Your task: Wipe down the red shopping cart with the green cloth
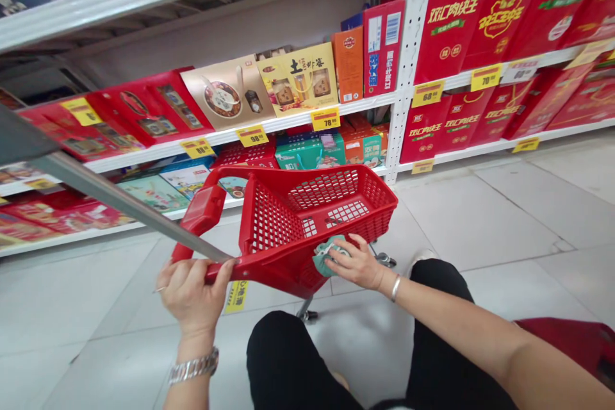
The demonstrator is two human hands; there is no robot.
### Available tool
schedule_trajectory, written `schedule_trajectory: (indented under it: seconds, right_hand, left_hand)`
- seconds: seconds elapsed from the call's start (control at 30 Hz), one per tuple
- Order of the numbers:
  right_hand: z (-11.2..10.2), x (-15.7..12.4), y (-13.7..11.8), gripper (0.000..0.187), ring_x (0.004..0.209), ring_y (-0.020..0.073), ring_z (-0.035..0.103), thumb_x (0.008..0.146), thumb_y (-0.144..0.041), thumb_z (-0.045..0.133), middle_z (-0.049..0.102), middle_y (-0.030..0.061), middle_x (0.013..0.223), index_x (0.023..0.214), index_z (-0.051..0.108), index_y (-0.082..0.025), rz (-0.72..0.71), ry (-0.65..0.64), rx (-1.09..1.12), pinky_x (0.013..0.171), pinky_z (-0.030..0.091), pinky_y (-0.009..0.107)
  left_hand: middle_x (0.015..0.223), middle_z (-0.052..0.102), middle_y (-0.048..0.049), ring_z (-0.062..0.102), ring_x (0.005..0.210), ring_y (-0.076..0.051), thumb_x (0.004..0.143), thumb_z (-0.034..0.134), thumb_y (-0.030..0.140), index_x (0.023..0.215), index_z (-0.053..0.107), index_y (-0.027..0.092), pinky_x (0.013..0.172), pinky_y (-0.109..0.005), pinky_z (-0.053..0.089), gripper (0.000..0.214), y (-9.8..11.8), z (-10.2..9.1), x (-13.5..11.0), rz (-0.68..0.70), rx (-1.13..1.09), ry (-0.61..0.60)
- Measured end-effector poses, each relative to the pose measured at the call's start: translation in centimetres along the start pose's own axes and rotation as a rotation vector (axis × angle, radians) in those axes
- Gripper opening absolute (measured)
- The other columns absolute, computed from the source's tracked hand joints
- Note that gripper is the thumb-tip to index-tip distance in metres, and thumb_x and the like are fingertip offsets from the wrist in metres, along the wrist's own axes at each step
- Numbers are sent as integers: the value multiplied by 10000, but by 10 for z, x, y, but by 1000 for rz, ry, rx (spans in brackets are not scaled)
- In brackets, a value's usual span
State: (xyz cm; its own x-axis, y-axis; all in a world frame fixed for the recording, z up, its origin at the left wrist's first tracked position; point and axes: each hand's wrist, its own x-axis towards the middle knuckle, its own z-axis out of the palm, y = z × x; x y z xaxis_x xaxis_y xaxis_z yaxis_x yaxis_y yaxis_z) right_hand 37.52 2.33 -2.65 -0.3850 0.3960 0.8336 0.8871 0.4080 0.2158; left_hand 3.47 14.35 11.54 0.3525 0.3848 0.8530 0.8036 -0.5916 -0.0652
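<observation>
A red plastic shopping basket on wheels (346, 195) stands on the tiled floor in front of me, tilted toward me. My left hand (192, 295) is closed around its near rim, beside the grey metal pull handle (120, 202) that runs up to the left. My right hand (358, 262) presses a teal-green cloth (323, 261) against the basket's near side wall, fingers curled over it. Both wrists carry silver bracelets. My knees in black trousers are below the basket.
White shelving (406, 64) ahead holds red gift boxes (456, 13), a gold box (298, 80), and green cartons, with yellow price tags along the edges. A yellow sticker (236, 296) lies on the floor. A red object (576, 339) sits at the lower right.
</observation>
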Motion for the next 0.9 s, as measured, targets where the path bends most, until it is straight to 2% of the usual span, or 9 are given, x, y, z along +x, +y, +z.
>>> schedule_trajectory:
  seconds: [0.17,0.27,0.37,0.47,0.57,0.67,0.77,0.83,0.9]
  right_hand:
    - [-12,-36,37,186,1199,182,666,988,-153,693,798,-20,1096,1080,760,-301,58,-130,-101,1150,322,462]
    - [-31,-53,59,229,1147,184,654,1018,-123,620,796,-24,1073,1035,763,-302,172,-163,-177,1116,330,440]
    - [-55,-54,70,313,1117,208,640,1019,-79,556,795,17,1080,1047,776,-299,264,-143,-231,1080,337,447]
    - [-70,-30,64,363,1162,230,639,967,-62,597,791,50,1146,1174,776,-301,324,-87,-170,1065,348,444]
    - [-66,14,46,415,1239,244,628,953,-89,634,782,38,1197,1244,767,-352,347,-6,-72,1081,341,447]
    - [-44,64,21,369,1280,245,611,983,-156,662,775,12,1242,1240,766,-400,325,53,-19,1117,305,462]
    - [-15,102,-4,291,1270,224,608,1021,-201,654,778,-15,1241,1202,769,-398,272,80,33,1138,280,463]
    - [0,114,-17,242,1240,211,614,1045,-212,628,788,-18,1204,1156,776,-367,231,105,71,1129,282,453]
    - [10,115,-25,222,1212,207,622,1061,-208,603,798,-12,1180,1122,779,-327,208,129,94,1102,295,438]
  left_hand:
    - [667,617,-41,584,717,-264,833,767,515,676,614,267,927,-518,458,331,-5,5,2,-57,-30,-8]
    - [639,550,-17,541,711,-243,814,772,546,640,588,264,918,-534,449,379,-4,8,5,-118,-81,-8]
    - [620,444,16,484,692,-198,817,749,602,624,563,246,903,-545,438,445,-2,10,7,-152,-128,39]
    - [627,395,27,454,689,-173,818,736,634,617,547,230,902,-555,433,490,-1,11,8,-162,-148,66]
    - [629,436,21,471,686,-188,815,742,653,615,536,237,898,-550,442,505,0,11,7,-155,-118,56]
    - [633,525,-7,517,680,-224,837,754,594,632,559,254,880,-520,452,442,1,11,6,-90,-63,58]
    - [655,601,-32,567,691,-250,871,743,517,670,602,261,884,-493,457,355,5,8,4,-20,-18,67]
    - [657,613,-36,584,710,-260,878,737,498,680,615,261,895,-480,458,332,8,6,2,-14,3,52]
    - [648,603,-37,591,735,-269,872,732,496,668,616,261,915,-477,453,332,10,4,0,-46,11,21]
